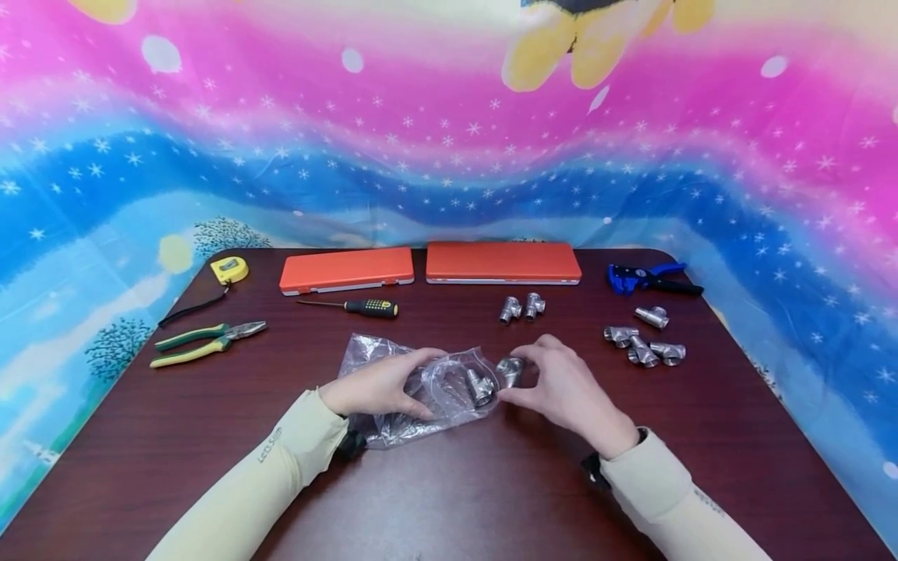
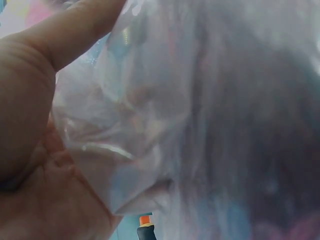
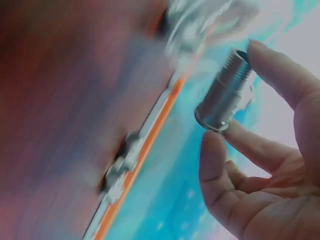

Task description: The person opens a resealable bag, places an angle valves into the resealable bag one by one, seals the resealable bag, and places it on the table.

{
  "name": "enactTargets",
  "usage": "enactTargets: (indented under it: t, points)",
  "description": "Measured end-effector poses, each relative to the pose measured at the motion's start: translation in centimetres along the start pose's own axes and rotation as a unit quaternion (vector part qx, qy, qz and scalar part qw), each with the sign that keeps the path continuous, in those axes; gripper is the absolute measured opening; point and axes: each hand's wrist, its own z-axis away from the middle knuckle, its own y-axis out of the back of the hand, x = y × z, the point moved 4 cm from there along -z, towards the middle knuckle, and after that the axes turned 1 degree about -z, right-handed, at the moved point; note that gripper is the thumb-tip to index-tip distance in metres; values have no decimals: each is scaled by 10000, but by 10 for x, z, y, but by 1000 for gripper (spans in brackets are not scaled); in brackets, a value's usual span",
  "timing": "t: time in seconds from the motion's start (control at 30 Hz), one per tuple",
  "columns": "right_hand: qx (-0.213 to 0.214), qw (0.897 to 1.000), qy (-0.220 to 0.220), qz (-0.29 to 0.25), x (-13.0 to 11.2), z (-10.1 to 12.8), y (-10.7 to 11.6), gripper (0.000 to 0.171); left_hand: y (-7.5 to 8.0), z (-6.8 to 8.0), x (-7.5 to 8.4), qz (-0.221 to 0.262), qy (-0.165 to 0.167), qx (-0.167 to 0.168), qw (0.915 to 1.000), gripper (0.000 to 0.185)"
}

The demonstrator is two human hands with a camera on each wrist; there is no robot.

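Note:
A clear plastic bag (image 1: 400, 386) lies crumpled at the middle of the dark table (image 1: 449, 483). My left hand (image 1: 382, 386) holds the bag at its mouth; the left wrist view is filled by the bag's film (image 2: 165, 115) against my palm. A metal pipe fitting (image 1: 480, 387) sits just inside the bag's mouth. My right hand (image 1: 554, 382) pinches another metal fitting (image 1: 510, 371) between thumb and fingers right at the opening. In the right wrist view that threaded fitting (image 3: 225, 92) is held between my fingertips (image 3: 212, 150).
Two fittings (image 1: 522, 308) stand behind the bag and several more (image 1: 645, 343) lie to the right. Two orange cases (image 1: 347, 269) (image 1: 503, 262) line the far edge. A screwdriver (image 1: 361, 307), pliers (image 1: 203, 341), tape measure (image 1: 229, 269) and blue stripper (image 1: 648, 278) lie around.

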Motion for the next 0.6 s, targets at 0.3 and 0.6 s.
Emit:
enactTargets:
  t: [0.3, 0.6]
  points:
    - [405, 9957, 834, 82, -42, -7, -35, 59, 0, 0, 0, -11, 2, -6, 10000, 88]
    - [433, 9899, 1298, 366, -47, -13, -42, 50, 1, 1, 2, -29, -148, 64, 9999, 87]
